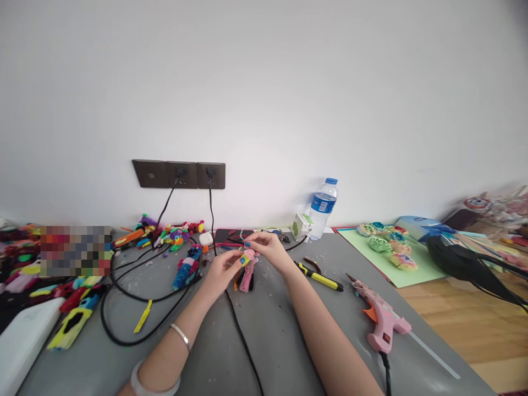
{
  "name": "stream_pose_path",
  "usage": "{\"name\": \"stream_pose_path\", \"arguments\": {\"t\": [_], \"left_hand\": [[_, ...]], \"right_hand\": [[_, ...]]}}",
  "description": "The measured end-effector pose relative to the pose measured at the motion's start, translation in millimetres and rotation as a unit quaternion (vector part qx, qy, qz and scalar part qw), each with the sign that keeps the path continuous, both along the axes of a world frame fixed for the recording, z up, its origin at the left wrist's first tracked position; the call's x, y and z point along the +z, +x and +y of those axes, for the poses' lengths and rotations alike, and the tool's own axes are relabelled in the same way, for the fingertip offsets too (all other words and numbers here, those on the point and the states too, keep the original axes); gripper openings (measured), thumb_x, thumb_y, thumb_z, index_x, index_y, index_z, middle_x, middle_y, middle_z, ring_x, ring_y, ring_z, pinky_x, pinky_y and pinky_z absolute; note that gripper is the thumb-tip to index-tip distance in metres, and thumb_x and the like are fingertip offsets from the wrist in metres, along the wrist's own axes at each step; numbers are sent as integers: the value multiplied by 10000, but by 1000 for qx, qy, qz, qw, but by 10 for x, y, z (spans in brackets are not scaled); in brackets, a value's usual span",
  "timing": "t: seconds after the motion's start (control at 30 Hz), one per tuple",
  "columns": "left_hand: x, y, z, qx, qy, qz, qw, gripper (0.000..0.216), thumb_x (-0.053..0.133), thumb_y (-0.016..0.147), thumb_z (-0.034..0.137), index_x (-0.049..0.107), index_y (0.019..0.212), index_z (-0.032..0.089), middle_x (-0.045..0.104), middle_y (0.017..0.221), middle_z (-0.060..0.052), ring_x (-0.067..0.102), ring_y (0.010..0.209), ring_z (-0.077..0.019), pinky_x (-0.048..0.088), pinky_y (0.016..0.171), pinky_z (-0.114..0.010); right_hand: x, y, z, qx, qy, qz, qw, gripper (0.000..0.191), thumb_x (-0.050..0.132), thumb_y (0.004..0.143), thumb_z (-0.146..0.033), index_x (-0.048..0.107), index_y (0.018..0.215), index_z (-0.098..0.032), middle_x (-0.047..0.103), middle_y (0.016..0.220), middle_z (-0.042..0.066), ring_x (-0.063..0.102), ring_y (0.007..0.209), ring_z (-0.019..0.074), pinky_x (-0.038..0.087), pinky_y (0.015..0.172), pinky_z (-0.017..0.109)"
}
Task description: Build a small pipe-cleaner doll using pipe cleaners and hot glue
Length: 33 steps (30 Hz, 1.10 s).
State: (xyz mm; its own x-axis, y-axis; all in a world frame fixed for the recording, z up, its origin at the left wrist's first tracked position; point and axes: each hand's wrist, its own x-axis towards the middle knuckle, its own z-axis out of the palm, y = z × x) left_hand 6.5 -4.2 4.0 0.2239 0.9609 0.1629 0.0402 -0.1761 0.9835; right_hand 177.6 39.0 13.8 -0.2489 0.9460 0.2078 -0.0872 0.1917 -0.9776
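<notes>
Both my hands meet over the middle of the grey table (272, 330). My left hand (220, 273) pinches a small pink and yellow pipe-cleaner figure (247, 270) from the left side. My right hand (267, 246) is closed on the top of the same figure, its fingertips touching the yellow part. The figure's pink and orange legs hang down just above the table. A black cable (241, 335) runs under my hands toward me.
A pink glue gun (381, 316) lies at the right, yellow-handled pliers (319, 278) beside my right forearm. Colourful pipe-cleaner figures (171, 234) crowd the left and back. A water bottle (323, 208), wall sockets (179, 174) and a green sheet with paper flowers (390, 245) are behind.
</notes>
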Motion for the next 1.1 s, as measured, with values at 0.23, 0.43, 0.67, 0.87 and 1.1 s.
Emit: {"name": "stream_pose_path", "arguments": {"t": [0.23,0.43,0.67,0.87,1.1], "left_hand": [[-20,-4,6,2,13,5,1000,230,676,765,363,749,906,197,746,932,-81,668,851,-244,517,690,-294],[-28,1,19,14,23,-3,1000,230,666,786,382,736,906,198,740,941,-78,667,860,-236,514,737,-303],[-96,13,92,29,-30,-79,996,311,748,687,408,700,896,183,723,903,-73,660,795,-209,490,572,-242],[-73,44,36,-24,-47,-88,995,326,763,676,409,691,897,181,720,882,-73,661,767,-195,514,619,-257],[-123,39,-15,-75,21,-57,995,258,718,746,348,688,942,183,717,948,-90,671,881,-209,523,812,-319]], "right_hand": [[19,-7,-6,-3,4,-21,1000,251,790,649,-414,737,718,-178,652,662,11,515,532,108,412,488,233],[6,22,37,-26,16,-10,999,235,749,687,-399,694,746,-178,644,623,-1,531,513,116,437,493,244],[4,269,-18,-38,-32,-153,987,132,698,709,-268,624,638,-186,687,605,6,586,490,131,431,439,225],[13,237,-372,-41,-54,-61,996,184,632,786,-337,636,903,-195,725,755,28,640,563,125,486,493,223],[80,196,-594,-73,33,-70,994,187,629,778,-339,629,879,-182,641,716,3,561,575,113,436,523,224]]}}
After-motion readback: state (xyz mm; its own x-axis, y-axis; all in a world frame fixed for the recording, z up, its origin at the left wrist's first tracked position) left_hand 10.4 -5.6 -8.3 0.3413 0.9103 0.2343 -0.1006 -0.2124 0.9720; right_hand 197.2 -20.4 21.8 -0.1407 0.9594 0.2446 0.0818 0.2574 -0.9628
